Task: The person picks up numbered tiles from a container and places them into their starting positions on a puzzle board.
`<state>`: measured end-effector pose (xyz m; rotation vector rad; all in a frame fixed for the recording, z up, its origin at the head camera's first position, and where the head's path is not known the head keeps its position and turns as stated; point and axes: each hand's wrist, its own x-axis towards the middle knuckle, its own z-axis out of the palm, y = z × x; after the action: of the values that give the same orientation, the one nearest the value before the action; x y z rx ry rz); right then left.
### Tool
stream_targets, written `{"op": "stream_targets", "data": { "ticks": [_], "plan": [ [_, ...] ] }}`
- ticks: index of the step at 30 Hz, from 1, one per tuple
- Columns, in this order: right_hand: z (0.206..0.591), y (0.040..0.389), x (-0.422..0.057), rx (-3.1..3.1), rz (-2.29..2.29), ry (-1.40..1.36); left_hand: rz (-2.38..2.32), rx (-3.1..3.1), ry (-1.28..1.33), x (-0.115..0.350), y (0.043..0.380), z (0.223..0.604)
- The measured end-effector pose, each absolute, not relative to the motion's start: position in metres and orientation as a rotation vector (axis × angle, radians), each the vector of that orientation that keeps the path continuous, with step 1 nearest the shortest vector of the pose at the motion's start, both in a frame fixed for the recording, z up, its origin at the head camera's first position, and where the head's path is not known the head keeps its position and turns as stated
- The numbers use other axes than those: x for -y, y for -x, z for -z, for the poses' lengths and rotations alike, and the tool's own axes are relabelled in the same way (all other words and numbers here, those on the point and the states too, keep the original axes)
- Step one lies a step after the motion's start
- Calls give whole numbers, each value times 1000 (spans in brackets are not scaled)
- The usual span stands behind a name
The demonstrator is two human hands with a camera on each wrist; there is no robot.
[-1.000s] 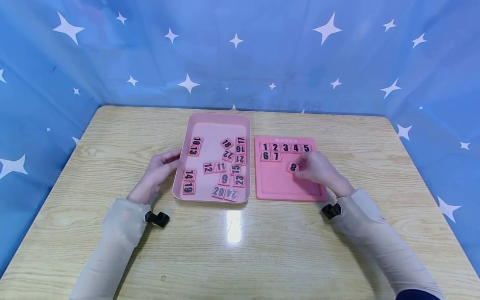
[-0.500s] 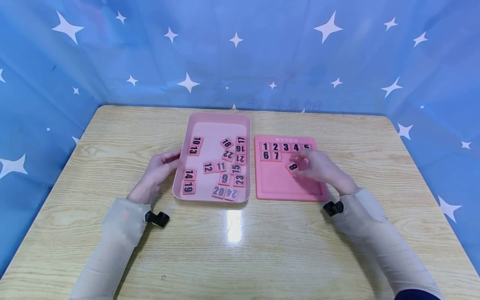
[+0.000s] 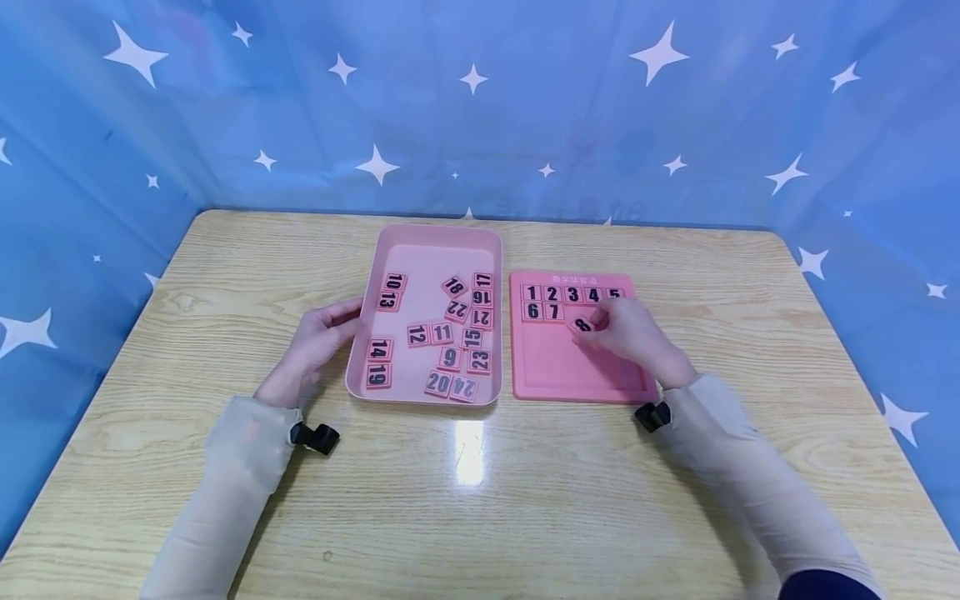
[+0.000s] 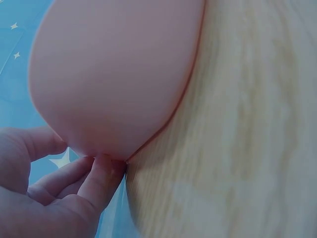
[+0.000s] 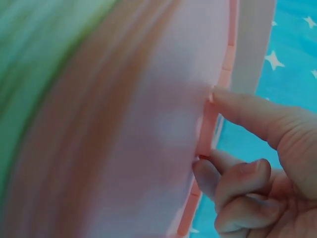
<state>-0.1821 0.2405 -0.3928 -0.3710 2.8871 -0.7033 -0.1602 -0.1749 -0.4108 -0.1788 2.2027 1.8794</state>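
My right hand (image 3: 633,335) pinches a small pink number tile marked 8 (image 3: 581,325) between thumb and fingers. The tile is turned at an angle over the pink puzzle board (image 3: 547,367), just below and right of tile 7 (image 3: 553,312). In the right wrist view, the thumb and a finger (image 5: 237,106) meet opposite edges of the tile (image 5: 208,130). My left hand (image 3: 318,346) touches the outer left side of the pink tray (image 3: 437,236). Its fingertips (image 4: 103,161) rest against the tray's outer wall (image 4: 119,74) in the left wrist view.
Several loose number tiles lie in the tray at various angles, including tile 9 (image 3: 450,359). On the board, tiles 1 to 5 form the top row, with tile 6 (image 3: 532,312) and tile 7 below. A blue star-patterned curtain (image 3: 480,125) surrounds the wooden table (image 3: 420,517).
My right hand has shifted slightly, bringing tile 8 up and left towards tile 7 and changing its tilt. The left hand and tray stay put.
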Motion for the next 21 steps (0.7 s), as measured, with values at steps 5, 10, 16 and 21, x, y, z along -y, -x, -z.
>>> {"op": "stream_targets", "data": {
  "ticks": [5, 10, 16, 21],
  "plan": [
    [397, 183, -238, -2909, 713, 340, -1875, -2205, 173, 175, 160, 410],
    [391, 181, -242, -2850, 726, 338, -1875, -2202, 187, 175, 161, 412],
    [387, 183, -244, -2828, 709, 374, -1878, -2200, 185, 176, 162, 413],
    [390, 188, -242, -2854, 717, 366, -1878, -2199, 183, 176, 162, 413]
  ]
}}
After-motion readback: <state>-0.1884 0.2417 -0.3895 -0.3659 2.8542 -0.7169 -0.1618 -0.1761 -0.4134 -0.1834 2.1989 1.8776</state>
